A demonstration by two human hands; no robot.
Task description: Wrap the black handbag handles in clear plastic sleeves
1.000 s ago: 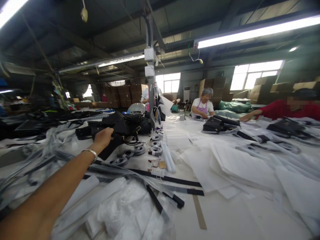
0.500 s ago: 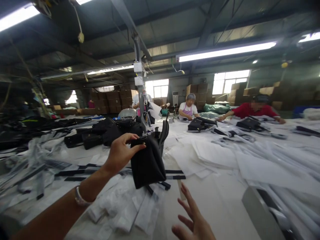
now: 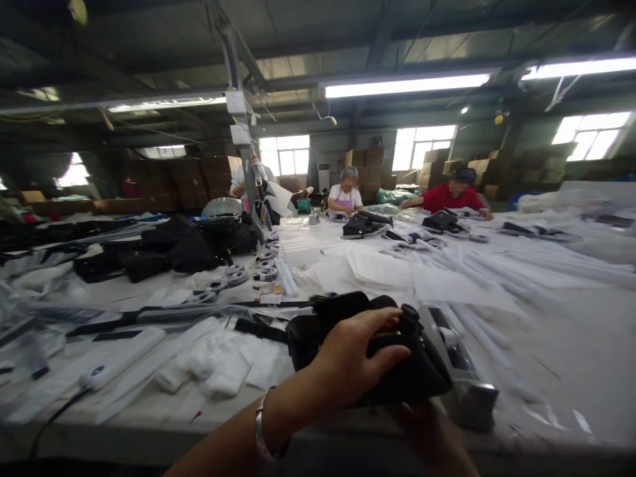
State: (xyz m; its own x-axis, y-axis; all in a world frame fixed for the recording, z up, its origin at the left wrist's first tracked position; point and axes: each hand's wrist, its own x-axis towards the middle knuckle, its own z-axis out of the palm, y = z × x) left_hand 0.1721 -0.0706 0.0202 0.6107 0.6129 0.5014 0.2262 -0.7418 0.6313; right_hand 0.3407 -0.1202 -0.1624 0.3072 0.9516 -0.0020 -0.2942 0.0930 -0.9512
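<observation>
Black handbag (image 3: 422, 371) in two-handed support at the near edge of the table (image 3: 586, 358). The left hand (image 3: 348, 348), with a silver bracelet (image 3: 259, 424) at its wrist, lies over the top of the bag, its thumb and fingers clasping the upper part. The right hand (image 3: 422, 424) is in shadow beneath the bag and largely hidden; whether its fingers are closed cannot be told. Just right of the bag stands a grey holder (image 3: 472, 401) carrying a white roll; contact between the two cannot be judged. To the left lie crumpled white wrapping (image 3: 213, 364) and a white device (image 3: 122, 361) with a black cord (image 3: 57, 417). Beyond the bag are loose white sheets (image 3: 377, 268); a pile of black bags (image 3: 181, 245) occupies the far left. Across the table sit a co-worker in a purple apron (image 3: 344, 201) and another in a red top (image 3: 454, 201).
</observation>
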